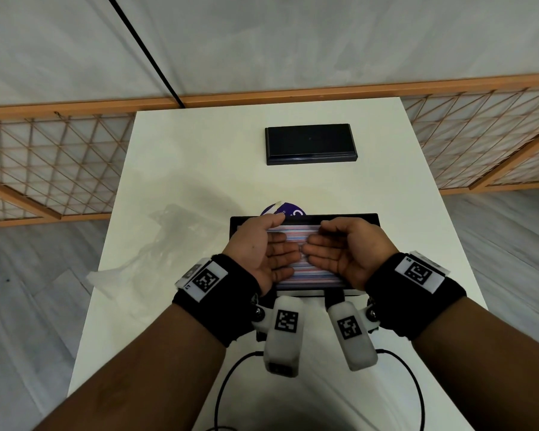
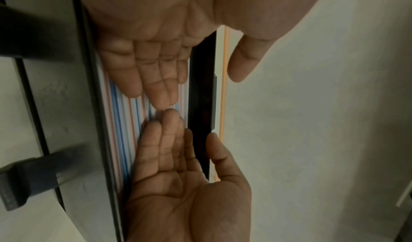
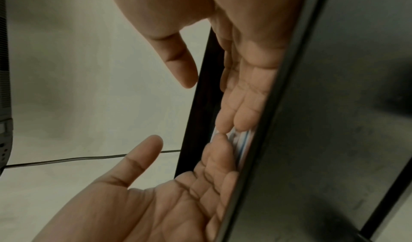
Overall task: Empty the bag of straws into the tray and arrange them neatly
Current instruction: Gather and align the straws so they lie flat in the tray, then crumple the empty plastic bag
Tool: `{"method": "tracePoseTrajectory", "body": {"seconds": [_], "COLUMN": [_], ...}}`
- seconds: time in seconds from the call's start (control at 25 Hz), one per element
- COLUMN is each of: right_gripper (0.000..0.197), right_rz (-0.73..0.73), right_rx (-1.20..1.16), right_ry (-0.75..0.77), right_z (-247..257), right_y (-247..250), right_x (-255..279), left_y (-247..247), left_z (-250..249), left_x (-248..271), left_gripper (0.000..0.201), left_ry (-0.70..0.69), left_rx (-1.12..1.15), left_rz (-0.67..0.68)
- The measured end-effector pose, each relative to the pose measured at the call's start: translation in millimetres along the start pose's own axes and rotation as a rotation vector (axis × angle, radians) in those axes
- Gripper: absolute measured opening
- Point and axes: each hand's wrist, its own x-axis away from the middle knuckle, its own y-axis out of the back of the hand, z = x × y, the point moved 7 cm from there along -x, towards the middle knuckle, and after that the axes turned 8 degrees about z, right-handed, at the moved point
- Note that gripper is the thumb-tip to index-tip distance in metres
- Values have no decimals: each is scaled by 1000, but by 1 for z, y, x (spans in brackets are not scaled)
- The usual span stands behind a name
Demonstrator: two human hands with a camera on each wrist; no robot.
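Note:
A black tray point(image 1: 367, 218) sits near the table's front edge, filled with red, blue and white striped straws point(image 1: 296, 231) lying side by side along its length. Both hands are inside it, palms turned toward each other. My left hand point(image 1: 274, 244) lies with straight fingers on the straws, thumb raised over the far rim. My right hand point(image 1: 316, 245) mirrors it, and the fingertips almost meet in the middle. The left wrist view shows the left hand point(image 2: 156, 73), the right hand point(image 2: 171, 149) and the straws point(image 2: 120, 122). The right wrist view shows the right hand point(image 3: 240, 96), the left hand point(image 3: 183, 193) and the tray's rim point(image 3: 200, 113).
The empty clear plastic bag point(image 1: 159, 241) lies crumpled on the white table point(image 1: 199, 169), left of the tray. A purple label point(image 1: 288, 209) peeks out behind the tray's far rim. A second black tray point(image 1: 310, 144) stands farther back. Cables point(image 1: 227, 377) trail off my wrists near the front edge.

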Motion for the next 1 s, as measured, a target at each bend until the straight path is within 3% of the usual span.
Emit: {"method": "tracePoseTrajectory", "body": {"seconds": [0.08, 0.2, 0.28, 0.36, 0.44, 0.52, 0.68, 0.76, 0.88, 1.0], "right_gripper": [10, 14, 20, 24, 26, 26, 24, 21, 19, 12], "right_rz": [6, 26, 20, 7, -11, -31, -47, -54, -63, -87], "right_rx": [0, -4, 15, 41, 71, 102, 149, 187, 246, 408], "right_ry": [7, 37, 104, 192, 280, 338, 374, 395, 437, 520], "right_z": [2, 12, 27, 46, 63, 73, 74, 72, 68, 69], "right_y": [-1, -3, 0, 3, 6, 7, 7, 4, 1, -6], "right_x": [2, 9, 16, 24, 31, 36, 39, 39, 40, 46], "left_y": [-1, 18, 50, 87, 121, 149, 176, 176, 174, 168], "left_z": [-9, -49, -81, -98, -90, -63, -2, 12, 10, -17], "left_x": [9, 33, 53, 63, 55, 31, -22, -35, -36, -17], "left_gripper": [32, 23, 17, 7, 18, 38, 80, 95, 87, 74], "left_ry": [-55, -294, -477, -569, -504, -359, -89, -7, 43, -48], "left_rx": [-38, -75, -131, -219, -311, -379, -534, -736, -1015, -1006], "left_rz": [8, -76, -260, -493, -652, -692, -591, -539, -588, -670]}}
